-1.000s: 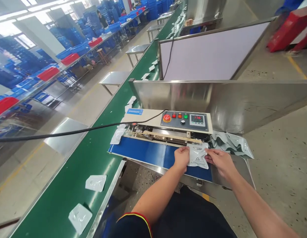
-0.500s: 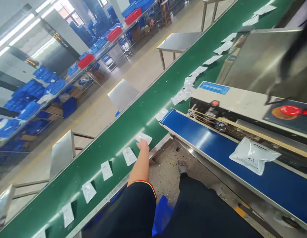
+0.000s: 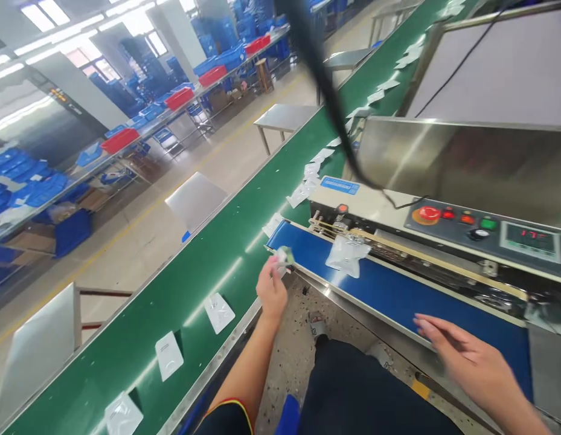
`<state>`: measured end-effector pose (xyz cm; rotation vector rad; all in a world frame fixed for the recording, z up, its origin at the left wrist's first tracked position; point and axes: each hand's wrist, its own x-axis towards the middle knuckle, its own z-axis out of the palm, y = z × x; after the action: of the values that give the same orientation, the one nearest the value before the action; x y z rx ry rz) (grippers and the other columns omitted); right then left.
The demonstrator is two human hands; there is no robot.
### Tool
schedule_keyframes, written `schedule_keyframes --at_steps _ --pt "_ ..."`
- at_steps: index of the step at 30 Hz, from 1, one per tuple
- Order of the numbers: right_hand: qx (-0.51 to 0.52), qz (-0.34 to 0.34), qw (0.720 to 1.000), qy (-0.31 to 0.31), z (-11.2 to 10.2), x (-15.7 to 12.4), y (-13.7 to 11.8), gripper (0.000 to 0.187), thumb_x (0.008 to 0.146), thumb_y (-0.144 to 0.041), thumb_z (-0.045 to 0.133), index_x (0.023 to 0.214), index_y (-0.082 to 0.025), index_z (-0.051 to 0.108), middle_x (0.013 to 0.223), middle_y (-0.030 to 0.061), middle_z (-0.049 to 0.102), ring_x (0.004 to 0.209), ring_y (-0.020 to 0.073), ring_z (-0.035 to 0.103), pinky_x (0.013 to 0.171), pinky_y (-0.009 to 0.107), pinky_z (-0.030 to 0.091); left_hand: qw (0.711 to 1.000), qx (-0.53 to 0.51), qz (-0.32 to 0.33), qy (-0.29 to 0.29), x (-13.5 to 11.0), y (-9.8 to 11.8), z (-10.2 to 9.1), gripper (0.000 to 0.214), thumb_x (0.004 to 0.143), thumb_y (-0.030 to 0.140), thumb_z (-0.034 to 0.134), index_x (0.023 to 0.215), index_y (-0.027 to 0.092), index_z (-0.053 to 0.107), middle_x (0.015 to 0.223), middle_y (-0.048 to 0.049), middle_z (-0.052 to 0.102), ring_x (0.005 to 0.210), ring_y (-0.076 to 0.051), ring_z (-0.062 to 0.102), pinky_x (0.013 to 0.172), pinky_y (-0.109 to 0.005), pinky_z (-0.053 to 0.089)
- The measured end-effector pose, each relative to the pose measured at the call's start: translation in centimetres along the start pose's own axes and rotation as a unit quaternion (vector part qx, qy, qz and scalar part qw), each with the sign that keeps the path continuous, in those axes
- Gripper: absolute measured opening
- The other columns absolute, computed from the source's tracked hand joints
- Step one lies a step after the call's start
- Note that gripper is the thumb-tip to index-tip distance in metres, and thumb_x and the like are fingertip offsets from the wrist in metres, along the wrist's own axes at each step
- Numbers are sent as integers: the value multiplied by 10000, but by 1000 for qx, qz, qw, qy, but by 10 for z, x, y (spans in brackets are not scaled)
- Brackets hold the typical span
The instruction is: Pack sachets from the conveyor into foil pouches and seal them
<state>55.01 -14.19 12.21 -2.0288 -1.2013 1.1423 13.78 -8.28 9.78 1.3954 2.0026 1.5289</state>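
My left hand (image 3: 271, 288) is closed on a small clear pouch (image 3: 284, 256), held just above the near edge of the green conveyor belt (image 3: 189, 284) beside the end of the sealing machine. My right hand (image 3: 461, 356) hovers open, fingers spread, over the near edge of the sealer's blue belt (image 3: 398, 296), holding nothing. Another pouch (image 3: 348, 254) lies on the blue belt near its left end, against the sealing rail of the sealer (image 3: 443, 235).
Several white pouches (image 3: 219, 312) lie spaced along the green conveyor. A black cable (image 3: 320, 90) swings across the top centre. A steel guard panel (image 3: 443, 157) stands behind the sealer. Steel side tables and shelves of blue and red crates fill the left.
My left hand reached to the green conveyor, picked a pouch and brought it towards the sealer. The sealed pouch rode left along the blue belt. My right hand came back into view.
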Motion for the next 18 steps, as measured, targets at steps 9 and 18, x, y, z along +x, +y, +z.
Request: schedule_keyframes --at_steps 9,18 --pt "128 -22 986 106 -38 -3 22 538 718 -771 774 829 -249 834 883 87 833 810 284 760 730 335 626 816 -279 -189 -470 -164 154 176 581 1012 707 690 1148 160 832 995 -128 832 855 -233 741 836 -332 612" --pt "261 200 891 313 -107 14 107 392 629 -548 804 764 -181 779 647 76 707 581 226 641 471 295 514 771 -164 -365 -496 -232 181 303 596 742 706 893 576 191 643 529 39 450 536 -118 392 565 -275 402"
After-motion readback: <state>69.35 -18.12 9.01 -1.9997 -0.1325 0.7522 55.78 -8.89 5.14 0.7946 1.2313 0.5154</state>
